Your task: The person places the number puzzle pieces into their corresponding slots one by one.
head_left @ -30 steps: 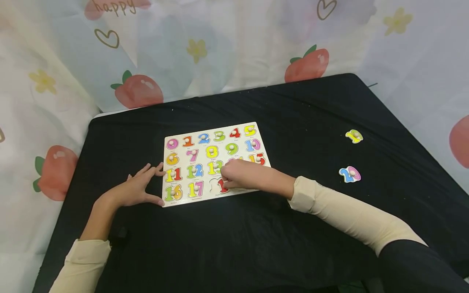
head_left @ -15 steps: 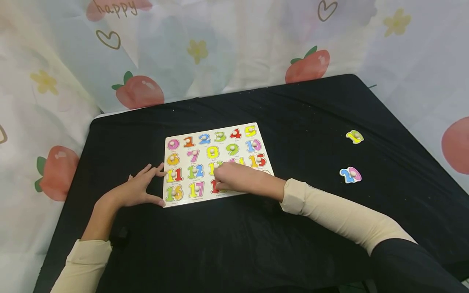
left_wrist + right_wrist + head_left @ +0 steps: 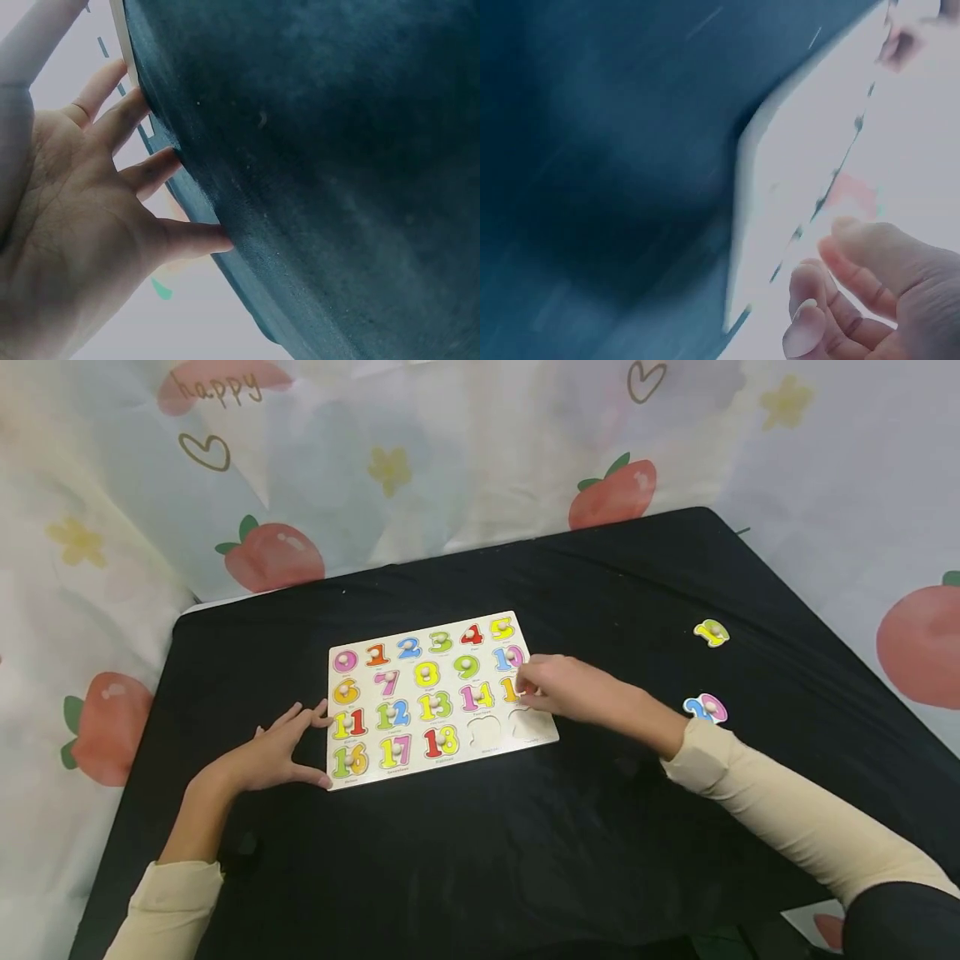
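A pale wooden number puzzle board [image 3: 462,753] lies on the table, its knobbed number pieces seated in rows. At its left edge my left hand [image 3: 262,758] rests with fingers spread, thumb at the near corner. The red and yellow 18 piece [image 3: 431,745] sits flat in the bottom row; two bare recesses lie to its right. My right hand [image 3: 573,687] hovers over the board's right edge, partly covering the 15 piece [image 3: 509,690]. Its fingers [image 3: 806,330] are loosely bent with nothing between them in the right wrist view.
A black cloth [image 3: 450,860] covers the table. Off to the right lie a yellow-green number piece [image 3: 711,632] and a blue and pink 20 piece [image 3: 695,708], the latter partly behind the right sleeve [image 3: 787,810]. A printed curtain [image 3: 450,485] hangs behind.
The 18 piece went into its recess under my right hand, which has since let go and moved right and away from it. My left hand stays at the board's edge.
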`<action>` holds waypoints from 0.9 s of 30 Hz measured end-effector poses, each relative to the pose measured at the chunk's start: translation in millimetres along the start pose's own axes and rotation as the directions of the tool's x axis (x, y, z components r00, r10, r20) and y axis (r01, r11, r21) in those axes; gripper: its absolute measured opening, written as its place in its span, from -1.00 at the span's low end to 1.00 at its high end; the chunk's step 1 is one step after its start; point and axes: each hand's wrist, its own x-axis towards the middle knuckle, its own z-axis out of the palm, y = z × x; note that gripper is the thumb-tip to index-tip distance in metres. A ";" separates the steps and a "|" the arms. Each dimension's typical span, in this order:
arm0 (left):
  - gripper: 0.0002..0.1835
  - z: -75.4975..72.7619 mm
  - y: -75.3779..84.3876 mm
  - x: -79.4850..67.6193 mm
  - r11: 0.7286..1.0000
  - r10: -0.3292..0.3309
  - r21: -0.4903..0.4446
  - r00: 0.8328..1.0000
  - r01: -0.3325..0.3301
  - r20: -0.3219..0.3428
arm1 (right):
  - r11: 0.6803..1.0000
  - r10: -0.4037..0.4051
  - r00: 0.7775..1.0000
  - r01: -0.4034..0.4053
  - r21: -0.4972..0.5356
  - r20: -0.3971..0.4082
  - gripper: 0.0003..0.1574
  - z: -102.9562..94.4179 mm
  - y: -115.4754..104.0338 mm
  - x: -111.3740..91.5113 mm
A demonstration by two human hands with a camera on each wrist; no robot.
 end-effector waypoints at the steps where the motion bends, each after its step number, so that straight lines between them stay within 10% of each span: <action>1: 0.10 0.2 -0.3 -0.6 1.000 -0.003 0.000 1.000 0.003 0.000 | 1.000 0.027 0.999 -0.027 -0.006 -0.025 -0.77 -4.1 12.8 -6.9; 7: 0.10 1.7 -0.9 -1.7 1.000 -0.005 -0.009 1.000 0.005 -0.001 | 0.985 0.153 0.980 -0.162 -0.063 -0.125 -0.85 -34.9 95.9 -56.2; 14: 0.11 -0.3 -1.2 -1.5 1.000 -0.008 -0.003 1.000 0.008 -0.008 | 0.905 0.409 0.911 -0.413 -0.098 -0.054 -0.73 -57.3 171.2 -99.0; 27: 0.10 -0.6 -2.5 0.6 1.000 0.003 -0.005 1.000 -0.003 -0.004 | 0.915 0.397 0.916 -0.400 -0.044 -0.057 -0.78 -51.9 204.1 -105.1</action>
